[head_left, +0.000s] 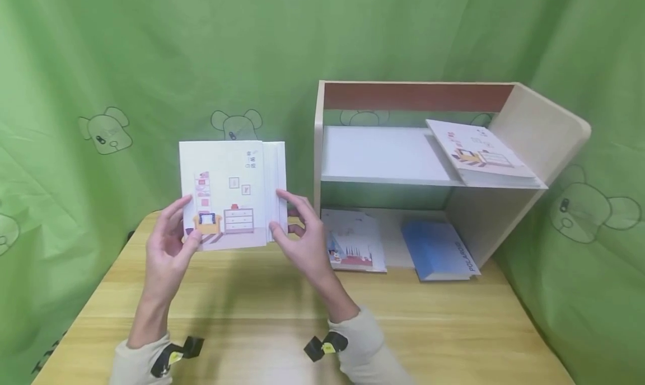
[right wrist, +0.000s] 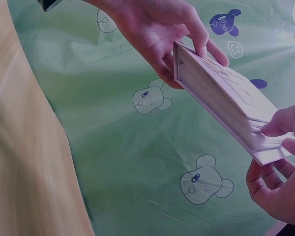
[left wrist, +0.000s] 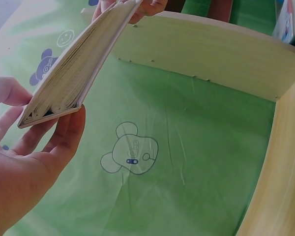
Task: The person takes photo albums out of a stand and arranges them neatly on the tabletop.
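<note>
A white book point(head_left: 227, 192) with a drawn orange armchair and dresser on its cover is held upright above the table. My left hand point(head_left: 168, 239) grips its left edge, thumb on the front cover. On the other side my right hand point(head_left: 304, 236) pinches the right edge, where page layers show fanned beyond the cover. From the left wrist view the book point(left wrist: 73, 69) appears end-on, with its page block between the covers and the left fingers point(left wrist: 71, 130) under it. In the right wrist view the right thumb presses on the stepped page edges of the book point(right wrist: 226, 98).
A two-level wooden shelf point(head_left: 383, 155) stands at the right of the table point(head_left: 252, 301). On its upper level a similar white book point(head_left: 484, 150) leans at the right side. Below lie another white book point(head_left: 355, 239) and a blue book point(head_left: 440, 250). Green curtain point(head_left: 227, 49) surrounds the table.
</note>
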`<state>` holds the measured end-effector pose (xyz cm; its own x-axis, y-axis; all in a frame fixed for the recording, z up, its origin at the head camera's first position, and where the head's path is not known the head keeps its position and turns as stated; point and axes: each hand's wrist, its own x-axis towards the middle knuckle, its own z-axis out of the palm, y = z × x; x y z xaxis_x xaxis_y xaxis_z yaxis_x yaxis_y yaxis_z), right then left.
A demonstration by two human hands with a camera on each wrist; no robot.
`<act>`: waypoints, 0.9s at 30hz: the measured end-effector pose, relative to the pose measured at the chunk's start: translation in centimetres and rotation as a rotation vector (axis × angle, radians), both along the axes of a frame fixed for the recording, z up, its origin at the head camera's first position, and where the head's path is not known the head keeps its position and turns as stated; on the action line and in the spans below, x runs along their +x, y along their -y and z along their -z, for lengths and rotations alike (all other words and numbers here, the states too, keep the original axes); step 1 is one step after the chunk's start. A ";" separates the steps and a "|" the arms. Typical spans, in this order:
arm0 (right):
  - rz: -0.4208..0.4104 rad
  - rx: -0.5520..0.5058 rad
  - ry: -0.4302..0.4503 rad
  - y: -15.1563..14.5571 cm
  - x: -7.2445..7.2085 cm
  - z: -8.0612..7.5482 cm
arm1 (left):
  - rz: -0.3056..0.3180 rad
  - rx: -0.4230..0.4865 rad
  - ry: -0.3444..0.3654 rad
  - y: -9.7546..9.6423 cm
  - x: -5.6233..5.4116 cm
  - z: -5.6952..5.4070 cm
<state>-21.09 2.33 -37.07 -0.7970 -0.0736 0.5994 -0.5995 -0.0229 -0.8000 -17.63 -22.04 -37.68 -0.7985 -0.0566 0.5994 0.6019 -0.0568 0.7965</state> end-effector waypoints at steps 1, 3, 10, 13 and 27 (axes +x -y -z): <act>-0.003 -0.002 0.001 0.1 0.0 0.0 | -0.004 -0.001 0.002 0.1 0.0 0.0; -0.009 -0.007 0.005 0.3 -0.1 0.1 | -0.013 -0.002 0.009 0.2 0.0 0.0; -0.045 -0.021 0.017 1.2 -0.6 0.5 | -0.064 -0.003 0.043 0.8 -0.2 0.3; -0.050 -0.021 0.023 1.5 -0.9 0.6 | -0.082 -0.008 0.051 1.1 -0.3 0.3; -0.054 0.026 0.063 3.7 -1.8 1.3 | -0.135 0.007 0.087 2.8 -0.7 0.4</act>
<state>-22.87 -1.37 -38.40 -0.8276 -0.1321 0.5455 -0.5464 -0.0326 -0.8369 -18.35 -24.81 -38.03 -0.8321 -0.1708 0.5278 0.5335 0.0139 0.8457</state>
